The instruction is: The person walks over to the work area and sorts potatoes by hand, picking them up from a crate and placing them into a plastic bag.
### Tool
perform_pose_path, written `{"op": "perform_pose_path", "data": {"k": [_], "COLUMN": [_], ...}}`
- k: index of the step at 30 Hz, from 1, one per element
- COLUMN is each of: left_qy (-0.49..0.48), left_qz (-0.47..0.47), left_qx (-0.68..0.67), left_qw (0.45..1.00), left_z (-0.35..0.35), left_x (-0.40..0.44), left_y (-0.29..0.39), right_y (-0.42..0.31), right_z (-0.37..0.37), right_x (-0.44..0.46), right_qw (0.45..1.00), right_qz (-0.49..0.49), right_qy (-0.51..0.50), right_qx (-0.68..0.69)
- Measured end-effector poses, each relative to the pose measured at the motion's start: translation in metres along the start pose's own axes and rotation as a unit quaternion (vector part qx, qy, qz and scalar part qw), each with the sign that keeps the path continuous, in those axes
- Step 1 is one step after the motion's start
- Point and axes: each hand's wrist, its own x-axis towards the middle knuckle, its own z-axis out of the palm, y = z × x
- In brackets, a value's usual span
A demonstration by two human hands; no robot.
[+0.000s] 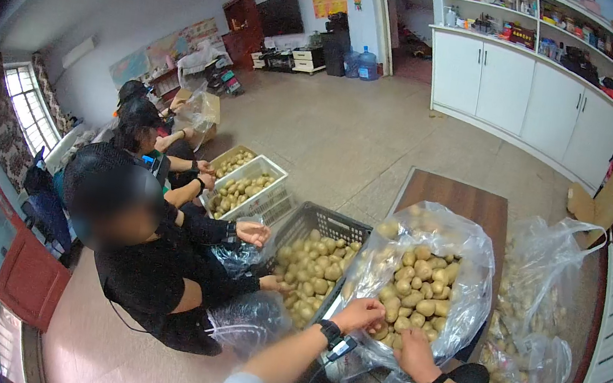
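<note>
One long white cabinet (495,81) stood at 2 o'clock. A person in black (148,279) sat at 8 o'clock, arms extended toward a grey crate (351,232) of potato-like produce at 6 o'clock. The brown wooden surface (469,193) lay at 3 o'clock. At its near end, at 4 o'clock, a clear plastic bag (478,253) gaped around more produce (418,287). Farther toward 4 o'clock were filled translucent bags (540,300); two white crates (277,207) of similar produce occupied 9 o'clock. Relative to the gaping bag's centre, the wearer's left hand (360,316) reached in from 8 o'clock, its fingers bent just above or against the produce; whether they grasped a piece could not be told. The right hand (418,357), at 6 o'clock, had its fingers curled at the near edge; their hold was likewise indeterminable. A black-banded watch (331,333) encircled the left wrist.
</note>
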Motion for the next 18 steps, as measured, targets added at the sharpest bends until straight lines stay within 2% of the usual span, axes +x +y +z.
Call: {"op": "perform_pose_path", "data": {"k": [2,6,9,11,12,14,15,17,18], "left_qy": [0.028,0.018,0.034,0.033,0.032,0.034,0.033,0.026,0.026], "left_qz": [-0.001,0.0,-0.017,-0.012,-0.013,-0.021,-0.022,-0.034,-0.035], "left_qx": [-0.01,-0.023,-0.013,-0.023,-0.023,-0.012,-0.013,0.017,0.017], "left_qw": [1.0,1.0,0.999,0.999,0.999,0.999,0.999,0.999,0.999], "left_z": [0.006,0.007,0.007,0.006,0.006,0.008,0.011,0.017,0.02], "left_x": [-0.008,-0.014,-0.016,-0.013,-0.014,-0.015,-0.017,-0.02,-0.021], "left_y": [0.008,0.012,0.014,0.01,0.012,0.014,0.017,0.025,0.024], "right_y": [0.001,0.003,0.008,0.017,0.02,0.028,0.029,0.031,0.029], "right_z": [0.003,0.008,0.003,0.013,0.015,0.018,0.017,0.014,0.008], "right_x": [0.001,0.003,0.007,0.007,0.009,0.013,0.015,0.021,0.025], "right_qw": [0.997,0.996,0.999,0.996,0.996,0.977,0.977,0.931,0.93], "right_qz": [0.017,0.046,0.026,0.058,0.06,0.088,0.089,0.178,0.179], "right_qy": [-0.043,-0.038,-0.026,0.052,0.052,0.115,0.113,0.091,0.09], "right_qx": [-0.061,-0.067,-0.003,0.05,0.05,0.157,0.157,0.306,0.307]}}
